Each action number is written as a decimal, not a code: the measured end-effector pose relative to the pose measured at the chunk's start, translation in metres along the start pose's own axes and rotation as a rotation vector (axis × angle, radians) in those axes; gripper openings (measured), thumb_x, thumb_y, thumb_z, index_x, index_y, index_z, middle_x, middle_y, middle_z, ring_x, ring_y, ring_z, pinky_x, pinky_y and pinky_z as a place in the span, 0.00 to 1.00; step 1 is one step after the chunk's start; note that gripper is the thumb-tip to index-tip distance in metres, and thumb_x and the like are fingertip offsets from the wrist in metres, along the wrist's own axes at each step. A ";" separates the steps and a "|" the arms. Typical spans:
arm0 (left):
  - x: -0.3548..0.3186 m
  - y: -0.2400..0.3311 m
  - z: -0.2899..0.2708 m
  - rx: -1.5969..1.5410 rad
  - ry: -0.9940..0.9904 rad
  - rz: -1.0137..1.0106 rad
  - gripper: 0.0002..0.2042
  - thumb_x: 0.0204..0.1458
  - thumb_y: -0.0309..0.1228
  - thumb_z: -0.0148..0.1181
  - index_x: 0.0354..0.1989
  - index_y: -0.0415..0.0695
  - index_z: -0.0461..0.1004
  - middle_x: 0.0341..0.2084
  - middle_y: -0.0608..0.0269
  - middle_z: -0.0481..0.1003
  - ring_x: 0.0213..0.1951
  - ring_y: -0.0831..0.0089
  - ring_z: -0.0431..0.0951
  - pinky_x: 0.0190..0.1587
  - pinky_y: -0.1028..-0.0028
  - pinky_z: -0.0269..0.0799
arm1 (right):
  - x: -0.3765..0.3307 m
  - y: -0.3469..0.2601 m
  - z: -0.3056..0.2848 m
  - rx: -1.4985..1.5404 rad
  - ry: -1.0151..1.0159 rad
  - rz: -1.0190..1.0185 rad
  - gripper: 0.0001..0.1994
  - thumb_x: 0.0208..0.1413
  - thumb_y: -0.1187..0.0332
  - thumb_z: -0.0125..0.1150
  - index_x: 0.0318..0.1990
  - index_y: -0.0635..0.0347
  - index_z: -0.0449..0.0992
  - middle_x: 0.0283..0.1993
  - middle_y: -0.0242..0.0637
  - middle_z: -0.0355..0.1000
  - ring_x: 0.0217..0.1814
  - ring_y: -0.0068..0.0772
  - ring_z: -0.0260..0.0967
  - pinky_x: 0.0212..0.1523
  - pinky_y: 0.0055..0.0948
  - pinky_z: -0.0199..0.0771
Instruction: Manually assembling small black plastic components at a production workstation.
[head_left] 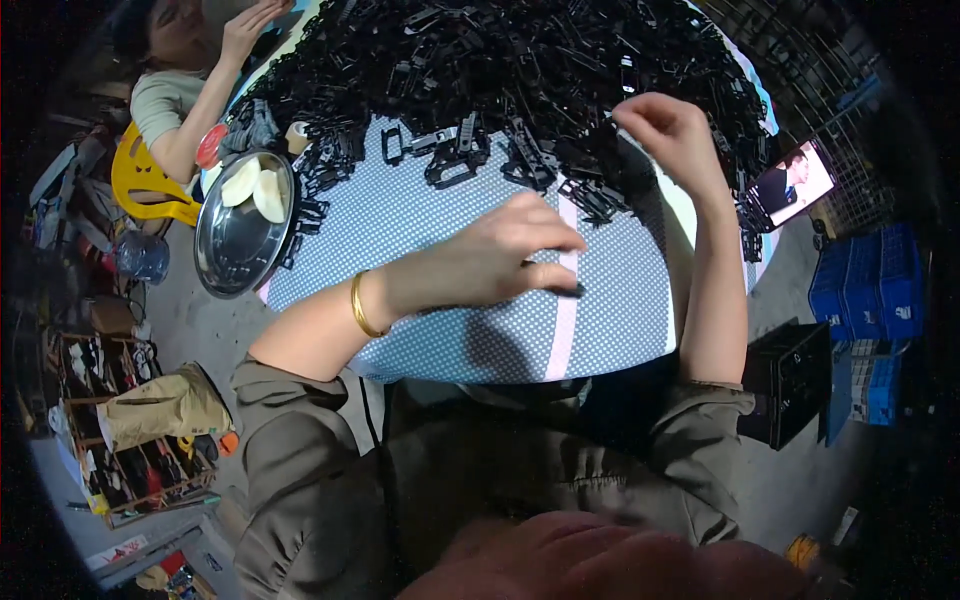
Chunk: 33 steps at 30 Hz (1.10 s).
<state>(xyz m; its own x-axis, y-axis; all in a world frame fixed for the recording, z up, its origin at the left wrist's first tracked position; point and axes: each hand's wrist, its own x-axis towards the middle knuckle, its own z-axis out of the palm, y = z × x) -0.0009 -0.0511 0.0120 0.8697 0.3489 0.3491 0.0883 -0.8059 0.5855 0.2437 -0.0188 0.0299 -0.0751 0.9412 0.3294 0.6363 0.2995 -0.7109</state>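
My left hand (505, 250), with a gold bangle (366, 304) at the wrist, hovers over the near middle of the patterned cloth-covered table (620, 300). Its fingers are curled toward the thumb, and a small dark bit shows by the thumb tip, too little to name. Farther right, my right hand (672, 140) is raised at the edge of a large heap of black plastic clip-like parts (480, 70). Its thumb and fingertips meet in a pinch; whatever they hold is too small to make out. Several loose black parts (455, 160) lie between the heap and my left hand.
A steel bowl (232, 255) with pale slices (268, 195) stands at the table's left edge. Another person (185, 95) sits beyond it by a yellow chair (150, 180). A lit screen (800, 185) stands at the right edge, with blue crates (868, 280) beyond.
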 end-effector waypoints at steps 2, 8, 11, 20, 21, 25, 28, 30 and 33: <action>0.001 -0.013 0.002 0.172 0.125 0.132 0.13 0.48 0.29 0.54 0.42 0.37 0.71 0.33 0.58 0.72 0.41 0.66 0.67 0.45 0.69 0.65 | -0.002 -0.009 0.008 -0.016 -0.113 -0.059 0.10 0.46 0.69 0.62 0.35 0.64 0.75 0.30 0.32 0.73 0.30 0.20 0.68 0.31 0.20 0.68; 0.009 -0.043 -0.011 0.544 0.204 -0.031 0.16 0.41 0.22 0.49 0.42 0.38 0.70 0.39 0.57 0.68 0.45 0.63 0.65 0.48 0.66 0.60 | -0.010 -0.017 0.031 -0.499 -0.142 -0.338 0.13 0.39 0.64 0.66 0.33 0.61 0.76 0.30 0.37 0.71 0.37 0.38 0.66 0.37 0.32 0.67; 0.007 -0.048 -0.009 0.516 0.217 -0.045 0.13 0.41 0.22 0.51 0.39 0.38 0.70 0.36 0.56 0.67 0.42 0.62 0.66 0.45 0.67 0.62 | -0.010 -0.022 0.027 -0.644 -0.149 -0.204 0.11 0.40 0.66 0.64 0.32 0.60 0.77 0.31 0.37 0.71 0.38 0.40 0.66 0.38 0.34 0.67; -0.001 -0.037 -0.029 -0.460 0.667 -0.470 0.11 0.46 0.23 0.58 0.38 0.38 0.67 0.30 0.67 0.68 0.31 0.81 0.71 0.34 0.83 0.68 | -0.006 -0.021 -0.004 -0.381 -0.050 -0.082 0.12 0.42 0.67 0.64 0.36 0.61 0.76 0.32 0.38 0.72 0.33 0.33 0.70 0.34 0.26 0.71; -0.002 -0.037 -0.031 -0.708 0.605 -0.536 0.12 0.46 0.23 0.57 0.40 0.38 0.67 0.29 0.69 0.70 0.32 0.83 0.70 0.36 0.83 0.68 | -0.011 -0.031 -0.004 -0.121 -0.275 -0.007 0.13 0.42 0.66 0.65 0.35 0.61 0.76 0.30 0.38 0.72 0.30 0.31 0.71 0.32 0.25 0.71; -0.002 -0.028 -0.028 -0.815 0.446 -0.560 0.13 0.47 0.23 0.57 0.41 0.38 0.66 0.25 0.65 0.72 0.26 0.81 0.73 0.32 0.84 0.69 | -0.027 -0.046 0.026 -0.488 -0.351 -0.194 0.13 0.36 0.65 0.65 0.32 0.59 0.76 0.27 0.43 0.72 0.31 0.44 0.70 0.34 0.36 0.69; -0.001 -0.031 -0.020 -0.884 0.335 -0.620 0.12 0.48 0.20 0.54 0.41 0.36 0.62 0.26 0.59 0.72 0.28 0.75 0.75 0.33 0.80 0.73 | -0.025 -0.045 0.027 -0.484 -0.347 -0.170 0.14 0.37 0.71 0.62 0.36 0.60 0.75 0.29 0.42 0.71 0.30 0.44 0.69 0.31 0.34 0.69; 0.000 -0.028 -0.017 -0.875 0.279 -0.653 0.12 0.49 0.20 0.52 0.41 0.35 0.61 0.29 0.56 0.71 0.29 0.73 0.76 0.34 0.80 0.74 | -0.022 -0.047 0.022 -0.358 -0.277 -0.168 0.12 0.40 0.73 0.60 0.37 0.61 0.74 0.27 0.40 0.68 0.26 0.36 0.68 0.28 0.28 0.67; -0.001 -0.024 -0.018 -0.849 0.226 -0.696 0.12 0.50 0.20 0.50 0.42 0.33 0.60 0.30 0.54 0.71 0.30 0.72 0.76 0.34 0.80 0.75 | -0.017 -0.042 0.021 -0.258 -0.233 -0.121 0.10 0.45 0.75 0.59 0.37 0.65 0.73 0.28 0.36 0.67 0.26 0.24 0.67 0.27 0.20 0.66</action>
<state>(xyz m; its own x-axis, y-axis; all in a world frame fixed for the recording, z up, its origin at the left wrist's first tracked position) -0.0129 -0.0235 0.0110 0.6440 0.7449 -0.1743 0.0860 0.1559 0.9840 0.2024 -0.0439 0.0408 -0.3154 0.9207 0.2298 0.7827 0.3894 -0.4856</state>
